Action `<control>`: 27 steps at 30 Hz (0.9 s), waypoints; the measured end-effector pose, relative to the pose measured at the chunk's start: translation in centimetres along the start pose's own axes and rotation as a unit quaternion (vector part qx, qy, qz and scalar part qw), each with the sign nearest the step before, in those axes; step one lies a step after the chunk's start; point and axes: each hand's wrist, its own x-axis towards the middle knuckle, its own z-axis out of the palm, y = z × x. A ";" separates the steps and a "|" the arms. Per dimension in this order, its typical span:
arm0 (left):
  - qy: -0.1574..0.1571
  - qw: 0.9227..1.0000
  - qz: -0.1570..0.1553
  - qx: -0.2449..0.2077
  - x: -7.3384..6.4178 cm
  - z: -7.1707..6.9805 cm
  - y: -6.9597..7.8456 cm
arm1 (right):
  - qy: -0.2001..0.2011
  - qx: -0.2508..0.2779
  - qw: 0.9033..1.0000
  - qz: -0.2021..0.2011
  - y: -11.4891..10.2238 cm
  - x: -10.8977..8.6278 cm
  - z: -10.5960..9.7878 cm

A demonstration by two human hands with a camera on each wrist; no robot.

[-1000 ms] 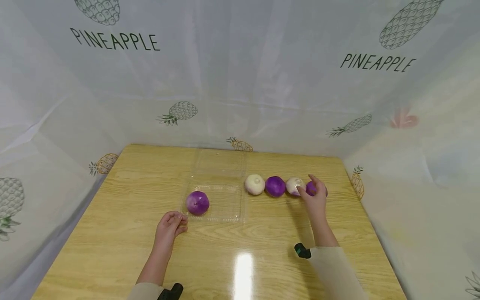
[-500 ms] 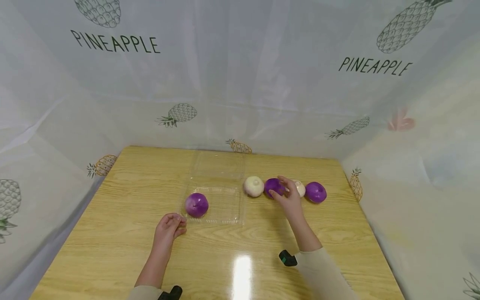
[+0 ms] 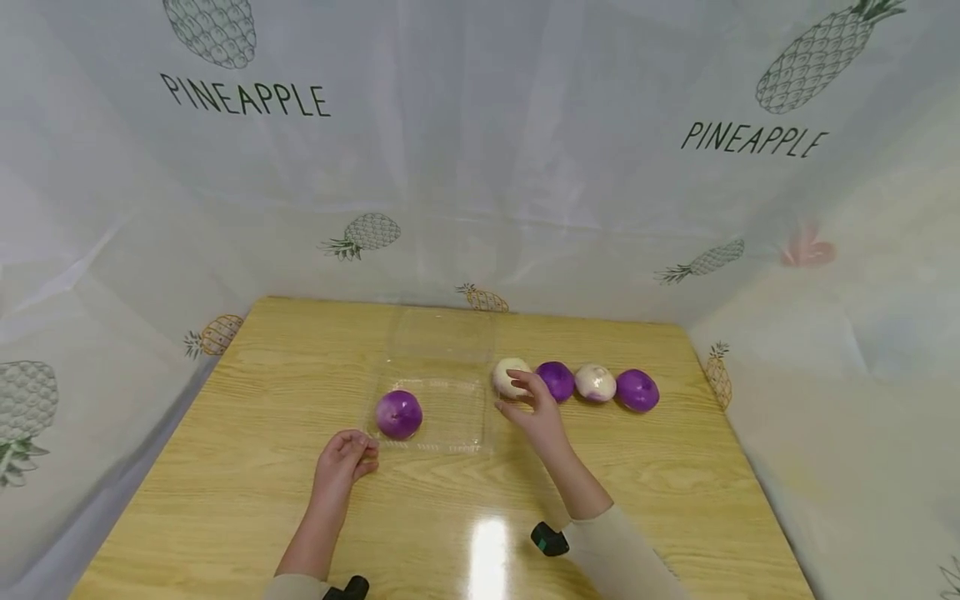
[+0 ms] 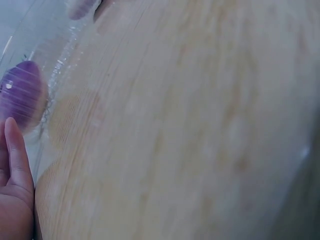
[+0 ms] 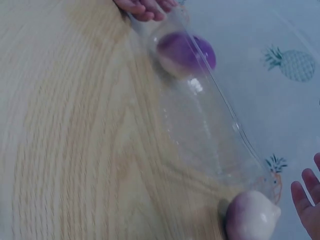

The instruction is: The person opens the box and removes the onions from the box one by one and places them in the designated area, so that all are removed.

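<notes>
A clear plastic container (image 3: 450, 417) lies open on the table, its lid folded to the back. One purple turnip (image 3: 398, 414) sits at its left side. At the near left corner, my left hand (image 3: 341, 467) pinches the container's edge between thumb and fingers. My right hand (image 3: 542, 423) is at the nearest end of the turnip row, fingers spread and slightly bent beside a white turnip (image 3: 508, 373). In the right wrist view, a gap shows between those fingers and the purple-and-white turnip (image 5: 252, 217).
Right of the white turnip, a purple turnip (image 3: 556, 382), a pale turnip (image 3: 596, 383) and another purple turnip (image 3: 637, 391) continue the row. The wooden table (image 3: 247, 400) backs onto a pineapple-print cloth (image 3: 585, 192).
My right hand has swept left along the row, from the far right purple turnip to the white one by the container. My left hand has stayed at the container's corner.
</notes>
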 end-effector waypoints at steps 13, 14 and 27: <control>0.003 1.000 0.011 -0.001 0.2 0.0 -0.3 | -0.042 0.031 0.999 -0.002 -1.0 -0.3 3.8; 0.004 1.000 0.013 0.000 0.2 0.0 -0.3 | -0.045 0.033 0.998 0.000 -1.0 -0.3 4.1; 0.012 1.000 0.003 -0.004 0.5 0.0 -0.4 | -0.083 0.027 0.996 0.025 -0.5 0.1 7.6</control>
